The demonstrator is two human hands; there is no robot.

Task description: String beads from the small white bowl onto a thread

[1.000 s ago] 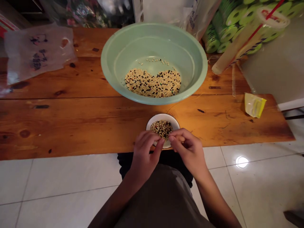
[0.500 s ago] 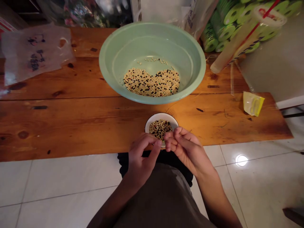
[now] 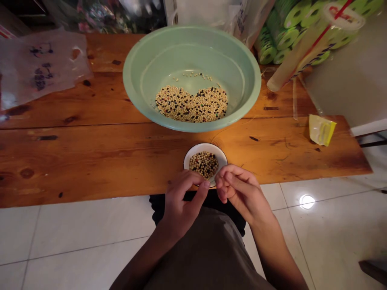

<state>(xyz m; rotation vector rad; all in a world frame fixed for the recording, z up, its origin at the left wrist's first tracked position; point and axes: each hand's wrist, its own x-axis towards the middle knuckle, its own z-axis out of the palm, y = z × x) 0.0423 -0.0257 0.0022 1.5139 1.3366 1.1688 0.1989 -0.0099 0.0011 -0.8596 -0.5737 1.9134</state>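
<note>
A small white dish (image 3: 221, 157) with a dark rim stands at the bench's front edge, holding a heap of beige and dark beads (image 3: 203, 164). Over its near left side, my left hand (image 3: 188, 197) is closed in a pinch of thumb and forefinger; what lies between the tips is too small to name. My right hand (image 3: 240, 187) is at the dish's near right side, thumb pressed to the curled fingers, its contents also too small to make out. Behind the dish sits a large green basin (image 3: 193, 52) with many more beads (image 3: 190, 106) on its bottom.
The wooden bench (image 3: 105, 157) carries a plastic bag (image 3: 42, 60) at left and a small yellow and clear packet (image 3: 322, 129) at right. A tall cup (image 3: 314, 48) with a red straw stands at back right, before green rolls (image 3: 287, 36). Tiled floor (image 3: 90, 225) lies below.
My right hand has drawn slightly away from the left, and its fingers have curled in more. My left hand stays pinched and has barely moved. The view has shifted a little.
</note>
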